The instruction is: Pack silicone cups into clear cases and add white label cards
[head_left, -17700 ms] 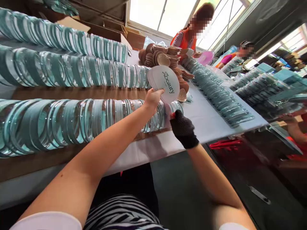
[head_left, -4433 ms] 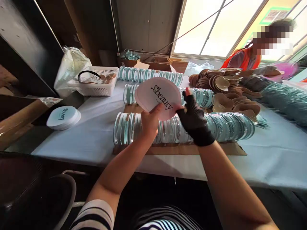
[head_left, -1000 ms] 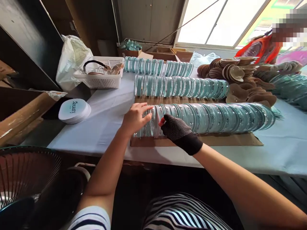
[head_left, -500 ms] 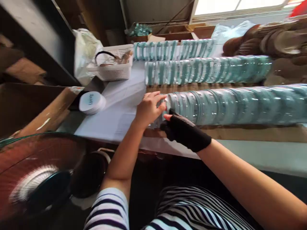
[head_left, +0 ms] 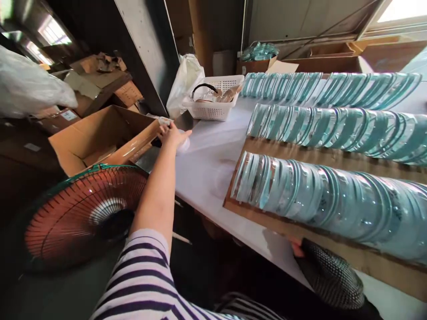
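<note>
left arm outstretched | left hand (head_left: 173, 133) fingers curled, palm down | right hand (head_left: 328, 275) gloved, low, resting

Glossy clear plastic cases (head_left: 320, 200); matt cardboard box (head_left: 100, 138); knit glove, right hand (head_left: 328, 275).

No writing can be read anywhere in this view. The pale label (head_left: 69, 115) on a carton at the left shows no print that can be made out; it is too small and blurred. The stack of round cards (head_left: 182, 143) at the tabletop (head_left: 207, 173) edge is mostly covered by the left hand (head_left: 171, 133), so any lettering on its top card is hidden. The clear teal-edged cases (head_left: 320, 200) standing in rows carry no legible print, perhaps only because glare and blur wash their faces out. The white basket (head_left: 213, 109) and the open carton (head_left: 96, 138) show no marks.
</note>
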### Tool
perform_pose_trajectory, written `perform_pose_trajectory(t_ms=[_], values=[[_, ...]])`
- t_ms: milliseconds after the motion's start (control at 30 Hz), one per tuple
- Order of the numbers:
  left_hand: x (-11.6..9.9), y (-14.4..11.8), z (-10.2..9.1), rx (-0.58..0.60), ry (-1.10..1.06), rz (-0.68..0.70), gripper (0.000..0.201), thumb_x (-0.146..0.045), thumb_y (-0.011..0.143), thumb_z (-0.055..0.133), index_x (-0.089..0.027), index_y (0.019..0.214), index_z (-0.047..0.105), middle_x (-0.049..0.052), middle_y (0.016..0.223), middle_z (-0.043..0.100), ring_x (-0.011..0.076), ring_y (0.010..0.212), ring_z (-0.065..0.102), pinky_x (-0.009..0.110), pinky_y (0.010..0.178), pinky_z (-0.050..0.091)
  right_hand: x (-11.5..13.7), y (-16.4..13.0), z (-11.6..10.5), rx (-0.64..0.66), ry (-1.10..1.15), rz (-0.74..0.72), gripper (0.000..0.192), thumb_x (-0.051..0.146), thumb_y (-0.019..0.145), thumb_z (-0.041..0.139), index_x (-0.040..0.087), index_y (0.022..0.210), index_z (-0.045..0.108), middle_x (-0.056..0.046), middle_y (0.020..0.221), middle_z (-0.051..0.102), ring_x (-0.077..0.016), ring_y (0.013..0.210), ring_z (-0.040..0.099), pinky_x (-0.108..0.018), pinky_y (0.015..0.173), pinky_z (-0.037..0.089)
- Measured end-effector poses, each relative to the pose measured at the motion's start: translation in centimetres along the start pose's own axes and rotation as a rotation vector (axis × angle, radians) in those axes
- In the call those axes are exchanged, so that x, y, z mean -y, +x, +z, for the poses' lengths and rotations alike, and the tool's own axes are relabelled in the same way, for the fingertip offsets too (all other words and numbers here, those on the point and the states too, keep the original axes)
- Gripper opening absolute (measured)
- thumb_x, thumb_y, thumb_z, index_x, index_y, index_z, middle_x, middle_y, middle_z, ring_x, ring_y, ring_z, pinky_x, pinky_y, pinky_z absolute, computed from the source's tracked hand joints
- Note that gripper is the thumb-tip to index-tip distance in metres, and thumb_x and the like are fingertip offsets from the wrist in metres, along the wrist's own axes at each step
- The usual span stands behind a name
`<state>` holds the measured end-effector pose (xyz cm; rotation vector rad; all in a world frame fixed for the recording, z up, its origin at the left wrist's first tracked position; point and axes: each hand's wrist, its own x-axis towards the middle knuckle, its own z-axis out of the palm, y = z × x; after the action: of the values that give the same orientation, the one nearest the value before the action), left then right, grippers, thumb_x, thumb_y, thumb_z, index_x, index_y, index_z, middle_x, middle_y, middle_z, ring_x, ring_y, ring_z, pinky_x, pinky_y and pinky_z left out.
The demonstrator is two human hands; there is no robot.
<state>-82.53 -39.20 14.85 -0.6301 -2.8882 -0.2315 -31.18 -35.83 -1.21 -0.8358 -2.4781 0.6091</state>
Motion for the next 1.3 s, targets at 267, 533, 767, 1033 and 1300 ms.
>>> perform_pose_trajectory(t_ms=[267, 533, 767, 1033, 1300], values=[[3.0, 2.1, 1.0, 0.255, 0.182, -0.199, 0.126, -0.073, 0.063, 0.067, -0.007, 0.156, 0.013, 0.026, 0.151, 0.040, 0.0409, 0.137, 0.042, 0.048, 0.111, 0.034, 0.8, 0.7, -0.1, 0.150, 0.233, 0.096, 0.039, 0.037, 0.089, 0.042, 0.033, 0.099, 0.079, -0.003, 0.102, 0.074, -0.0291, 0.093, 0.072, -0.036, 0.083, 0.061], [2.0, 2.1, -1.2, 0.185, 0.235, -0.169, 0.123, -0.069, 0.066, 0.069, -0.004, 0.155, 0.016, 0.028, 0.147, 0.044, 0.0424, 0.135, 0.043, 0.049, 0.109, 0.038, 0.7, 0.4, -0.1, 0.201, 0.354, 0.165, 0.043, 0.041, 0.091, 0.038, 0.031, 0.104, 0.078, -0.002, 0.106, 0.073, -0.0291, 0.099, 0.071, -0.043, 0.087, 0.061], [3.0, 1.2, -2.2, 0.106, 0.058, -0.069, 0.086, -0.052, 0.074, 0.071, -0.013, 0.146, 0.043, 0.016, 0.142, 0.055, 0.0344, 0.131, 0.050, 0.038, 0.107, 0.042, 0.7, 0.4, 0.1, 0.240, 0.371, 0.205, 0.044, 0.041, 0.092, 0.038, 0.030, 0.106, 0.078, -0.002, 0.107, 0.074, -0.0295, 0.102, 0.070, -0.042, 0.093, 0.058], [5.0, 1.7, -0.2, 0.054, 0.077, -0.175, 0.093, -0.068, 0.077, 0.058, -0.010, 0.147, 0.039, 0.023, 0.153, 0.037, 0.0396, 0.143, 0.033, 0.050, 0.115, 0.029, 0.5, 0.1, 1.2, 0.037, 0.381, 0.159, 0.032, 0.048, 0.085, 0.043, 0.042, 0.096, 0.073, 0.008, 0.097, 0.076, -0.0317, 0.090, 0.073, -0.046, 0.081, 0.058], [5.5, 2.7, 1.0, 0.158, 0.060, -0.200, 0.103, -0.065, 0.068, 0.070, -0.007, 0.146, 0.036, 0.024, 0.148, 0.044, 0.0368, 0.136, 0.044, 0.042, 0.109, 0.039, 0.2, -0.2, 1.8, 0.023, 0.345, 0.173, 0.037, 0.049, 0.086, 0.040, 0.037, 0.099, 0.073, 0.008, 0.099, 0.076, -0.0317, 0.090, 0.073, -0.050, 0.085, 0.057]])
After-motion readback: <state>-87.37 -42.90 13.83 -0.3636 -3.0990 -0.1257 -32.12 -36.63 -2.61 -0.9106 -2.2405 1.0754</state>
